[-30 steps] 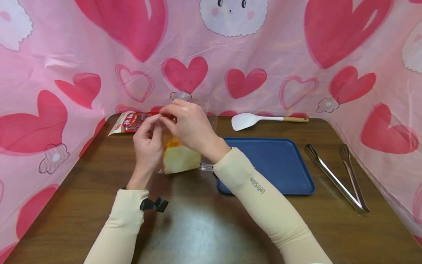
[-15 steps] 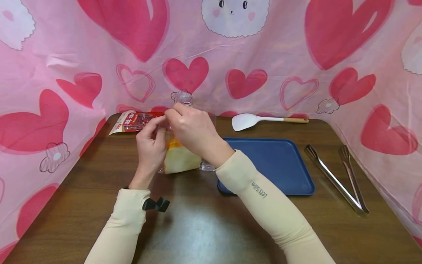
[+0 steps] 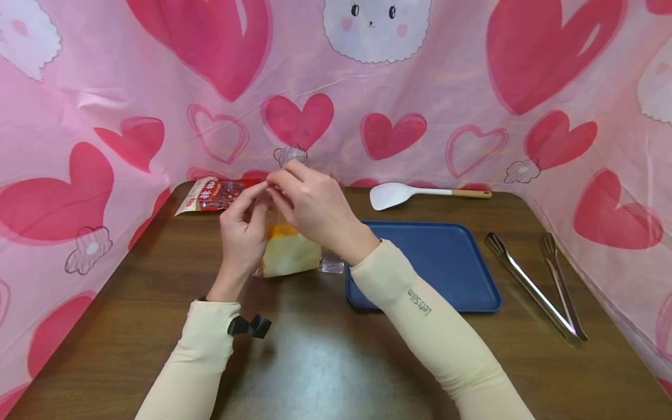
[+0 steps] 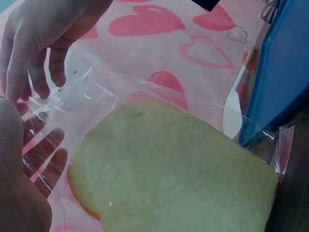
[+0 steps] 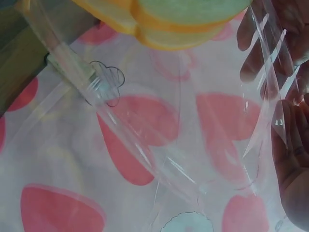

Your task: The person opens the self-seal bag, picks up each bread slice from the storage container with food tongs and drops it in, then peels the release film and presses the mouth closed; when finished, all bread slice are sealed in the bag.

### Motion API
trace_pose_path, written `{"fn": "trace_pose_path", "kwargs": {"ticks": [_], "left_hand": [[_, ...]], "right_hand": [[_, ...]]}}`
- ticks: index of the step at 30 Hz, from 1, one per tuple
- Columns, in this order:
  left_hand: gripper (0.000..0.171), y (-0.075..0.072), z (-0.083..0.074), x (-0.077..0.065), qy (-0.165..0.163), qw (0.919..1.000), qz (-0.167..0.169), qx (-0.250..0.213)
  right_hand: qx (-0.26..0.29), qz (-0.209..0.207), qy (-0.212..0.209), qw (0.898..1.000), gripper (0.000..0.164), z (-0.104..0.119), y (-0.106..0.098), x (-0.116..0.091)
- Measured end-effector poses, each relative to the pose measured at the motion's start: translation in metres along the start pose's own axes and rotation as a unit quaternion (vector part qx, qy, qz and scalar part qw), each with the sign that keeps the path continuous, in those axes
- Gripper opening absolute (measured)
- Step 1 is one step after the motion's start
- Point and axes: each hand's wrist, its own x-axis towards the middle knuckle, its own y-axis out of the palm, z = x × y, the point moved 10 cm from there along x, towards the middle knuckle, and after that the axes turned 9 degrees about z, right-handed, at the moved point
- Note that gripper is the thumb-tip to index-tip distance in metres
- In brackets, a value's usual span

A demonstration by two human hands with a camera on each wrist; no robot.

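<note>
Slices of bread (image 3: 291, 256) with orange crusts stand in a clear plastic bag (image 3: 332, 263) on the table, left of centre. At the bag's top, my left hand (image 3: 242, 236) pinches the film between thumb and fingers. Close against it my right hand (image 3: 322, 207) pinches the film too, its fingertips almost meeting the left ones. In the left wrist view the bread (image 4: 169, 164) shows its pale cut face through the film. The right wrist view has the loose upper bag (image 5: 135, 145) stretching below the bread (image 5: 193, 24). The exact pinch points are partly hidden by the fingers.
A blue tray (image 3: 446, 268) lies to the right, partly behind my right forearm. Behind it is a white spatula (image 3: 394, 195) with a wooden handle. Metal tongs (image 3: 530, 286) lie spread at far right. A red and cream food packet (image 3: 210, 195) sits at back left.
Both hands have shifted slightly right, still together at the bag's top. My right hand's fingers have changed their hold a little. The bread stays in place.
</note>
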Motion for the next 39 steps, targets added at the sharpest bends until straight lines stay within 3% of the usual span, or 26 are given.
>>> {"fn": "trace_pose_path", "kwargs": {"ticks": [5, 13, 18, 26, 33, 39], "left_hand": [[0.027, 0.000, 0.000, 0.000, -0.009, 0.9999, 0.004, -0.002], [0.026, 0.002, -0.005, 0.000, 0.010, 0.9996, 0.004, -0.026], [0.026, 0.002, -0.008, -0.002, 0.023, 0.9997, 0.000, 0.010], [0.023, 0.003, -0.020, -0.003, 0.076, 0.9943, -0.006, 0.075], [0.022, 0.004, -0.030, -0.006, 0.108, 0.9864, -0.015, 0.124], [0.022, 0.006, -0.034, -0.007, 0.125, 0.9830, -0.014, 0.134]], "right_hand": [[-0.019, -0.002, -0.025, 0.999, 0.022, 0.004, -0.003, -0.002], [-0.031, -0.087, -0.060, 0.994, 0.018, 0.010, -0.017, -0.013], [-0.038, -0.065, -0.053, 0.996, 0.021, 0.010, -0.011, -0.012], [-0.049, -0.012, -0.044, 0.998, 0.020, 0.012, -0.009, -0.007], [-0.086, -0.041, -0.050, 0.994, 0.017, 0.017, -0.010, -0.011], [-0.101, -0.046, -0.031, 0.993, 0.016, 0.014, -0.008, -0.011]]}}
